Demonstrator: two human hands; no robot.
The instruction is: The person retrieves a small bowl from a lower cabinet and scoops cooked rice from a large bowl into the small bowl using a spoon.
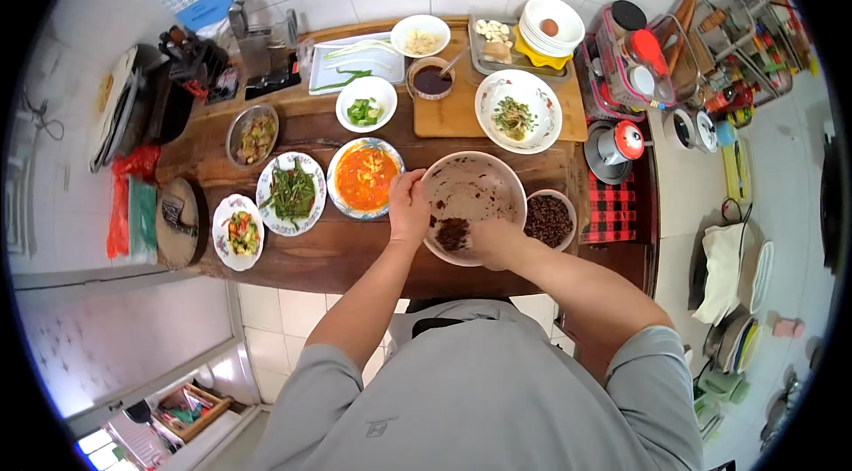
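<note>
A large pale bowl (479,171) stands at the table's front edge, its inside smeared with dark brown bits. My left hand (409,208) grips its left rim, the thumb at the edge. My right hand (497,243) is down inside the bowl at the lower right, curled, its fingertips hidden. Beside those fingers lies a dark brown, crumbly clump (453,234); whether any of it is in the hand is hidden. Just right of the bowl sits a smaller bowl of dark brown beans or grains (548,220), partly behind my right forearm.
Left of the bowl are an orange-red egg dish (366,176), a plate of green vegetables (291,193) and a small mixed dish (238,233). Behind stand a floral bowl (488,121), a dark sauce bowl (432,79) and stacked white bowls (532,38). A wooden chopping block (180,223) is far left.
</note>
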